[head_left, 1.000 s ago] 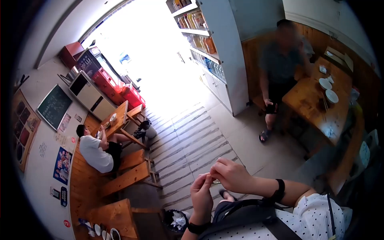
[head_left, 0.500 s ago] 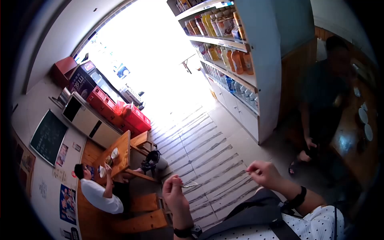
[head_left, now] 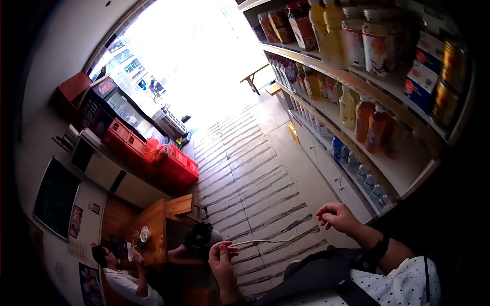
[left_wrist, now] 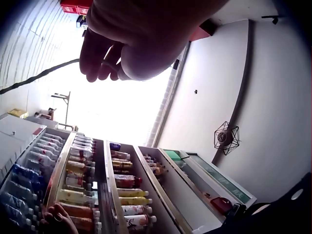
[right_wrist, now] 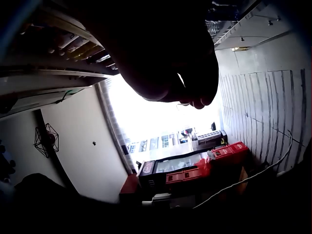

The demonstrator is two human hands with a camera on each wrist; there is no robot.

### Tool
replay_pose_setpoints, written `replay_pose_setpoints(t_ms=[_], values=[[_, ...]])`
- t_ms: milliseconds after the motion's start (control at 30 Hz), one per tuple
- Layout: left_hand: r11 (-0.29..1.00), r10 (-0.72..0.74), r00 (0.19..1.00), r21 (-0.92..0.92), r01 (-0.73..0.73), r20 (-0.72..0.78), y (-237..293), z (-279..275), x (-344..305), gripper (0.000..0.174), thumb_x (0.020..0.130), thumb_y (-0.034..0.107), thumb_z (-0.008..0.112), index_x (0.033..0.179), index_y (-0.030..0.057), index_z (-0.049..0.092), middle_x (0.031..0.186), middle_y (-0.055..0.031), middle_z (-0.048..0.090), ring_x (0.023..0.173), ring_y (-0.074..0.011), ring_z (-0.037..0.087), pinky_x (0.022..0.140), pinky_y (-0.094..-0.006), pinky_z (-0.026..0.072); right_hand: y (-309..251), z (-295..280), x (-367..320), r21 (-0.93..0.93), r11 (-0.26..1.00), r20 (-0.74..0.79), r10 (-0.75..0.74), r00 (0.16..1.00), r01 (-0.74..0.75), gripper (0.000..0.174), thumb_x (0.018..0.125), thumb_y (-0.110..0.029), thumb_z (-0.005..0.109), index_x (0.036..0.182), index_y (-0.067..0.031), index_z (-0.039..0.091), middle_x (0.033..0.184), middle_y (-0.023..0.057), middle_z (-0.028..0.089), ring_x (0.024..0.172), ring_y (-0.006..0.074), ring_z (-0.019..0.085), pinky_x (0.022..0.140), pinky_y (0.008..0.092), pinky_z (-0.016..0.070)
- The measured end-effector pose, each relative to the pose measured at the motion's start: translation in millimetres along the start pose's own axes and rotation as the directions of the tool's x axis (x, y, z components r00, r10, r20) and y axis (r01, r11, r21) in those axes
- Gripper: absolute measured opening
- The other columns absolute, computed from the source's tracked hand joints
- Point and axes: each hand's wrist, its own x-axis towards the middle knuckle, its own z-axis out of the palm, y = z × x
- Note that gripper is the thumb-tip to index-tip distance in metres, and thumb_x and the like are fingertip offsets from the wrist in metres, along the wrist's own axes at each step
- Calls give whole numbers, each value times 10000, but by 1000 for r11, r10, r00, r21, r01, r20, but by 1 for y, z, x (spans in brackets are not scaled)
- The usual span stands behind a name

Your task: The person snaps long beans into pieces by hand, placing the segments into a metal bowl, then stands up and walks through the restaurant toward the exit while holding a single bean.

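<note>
My left hand pinches one end of a thin, pale string-like strand between thumb and fingers. The strand stretches out to the right above the tiled floor, and its far tip curls up freely. It runs off to the left of the fingers in the left wrist view, looking slightly twisted. My right hand hovers to the right of that tip, apart from it, its fingers loosely bent around nothing visible. The right wrist view shows this hand as a dark shape, with a small gap of light between the fingers.
Shelves of drink bottles rise close on the right. A person in white eats at a wooden table at lower left. Red crates and a drinks fridge line the left side toward the bright doorway.
My hands were together at first and have drawn apart, leaving the strand in the left hand. The view has turned right and come nearer the bottle shelves.
</note>
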Motion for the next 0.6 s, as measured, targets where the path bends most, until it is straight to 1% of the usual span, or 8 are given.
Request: replay_pose_setpoints(t_ms=[133, 167, 267, 300, 400, 433, 533, 600], values=[[998, -31, 995, -53, 26, -92, -33, 12, 103, 181, 1019, 156, 533, 1021, -5, 616, 955, -93, 663, 800, -166, 651, 685, -299, 548, -28, 14, 130, -90, 996, 162, 28, 986, -14, 187, 920, -62, 545, 1053, 7, 657, 866, 57, 670, 751, 102, 641, 602, 240, 534], [996, -75, 986, -50, 68, -147, -46, 16, 128, 112, 988, 54, 530, 1025, -12, 612, 964, -106, 672, 834, -195, 668, 719, -323, 572, -32, 19, 163, -112, 994, 187, 29, 982, -8, 192, 917, -62, 546, 1056, 11, 656, 859, 59, 673, 747, 100, 639, 600, 241, 532], [955, -225, 951, -240, 172, -214, -88, 19, 217, 153, 942, -46, 502, 1058, -16, 597, 1056, -139, 667, 885, -235, 685, 751, -344, 592, -33, 33, 264, -152, 988, 249, 17, 968, 21, 197, 904, -70, 574, 1051, 30, 658, 819, 60, 676, 691, 94, 628, 605, 245, 528], [933, -275, 941, -290, 211, -199, -96, 17, 252, 268, 906, -104, 455, 1131, -7, 565, 1182, -165, 628, 987, -282, 676, 815, -376, 595, -37, 38, 296, -138, 990, 235, 22, 972, 11, 193, 905, -69, 576, 1048, 30, 661, 820, 59, 677, 683, 98, 629, 608, 245, 530], [844, -352, 913, -492, 214, -206, -100, 21, 366, 339, 895, -123, 425, 1190, 8, 531, 1272, -170, 582, 1086, -312, 641, 875, -392, 574, -58, 43, 394, -174, 985, 170, 10, 985, 20, 183, 926, -62, 569, 1063, 23, 655, 872, 64, 678, 734, 113, 648, 614, 254, 544], [799, -365, 918, -560, 221, -158, -95, 23, 406, 380, 883, -134, 413, 1217, 15, 517, 1293, -166, 569, 1158, -334, 605, 935, -402, 548, -67, 39, 424, -207, 978, 149, 12, 989, 19, 180, 936, -59, 563, 1072, 19, 651, 898, 67, 678, 764, 119, 656, 615, 259, 550], [755, -343, 932, -625, 200, -117, -80, 43, 519, 501, 855, -156, 416, 1319, 32, 450, 1402, -187, 461, 1207, -347, 571, 963, -398, 532, -100, 32, 506, -143, 990, 37, -10, 999, 15, 179, 916, -64, 580, 1048, 20, 668, 841, 63, 690, 707, 111, 650, 621, 254, 540], [796, -316, 942, -572, 200, -110, -64, 73, 586, 572, 844, -166, 414, 1373, 50, 390, 1457, -204, 378, 1222, -336, 560, 982, -399, 523, -121, 26, 551, -173, 984, -29, -44, 999, 38, 170, 919, -56, 576, 1040, 23, 664, 846, 63, 686, 710, 111, 650, 606, 257, 543]])
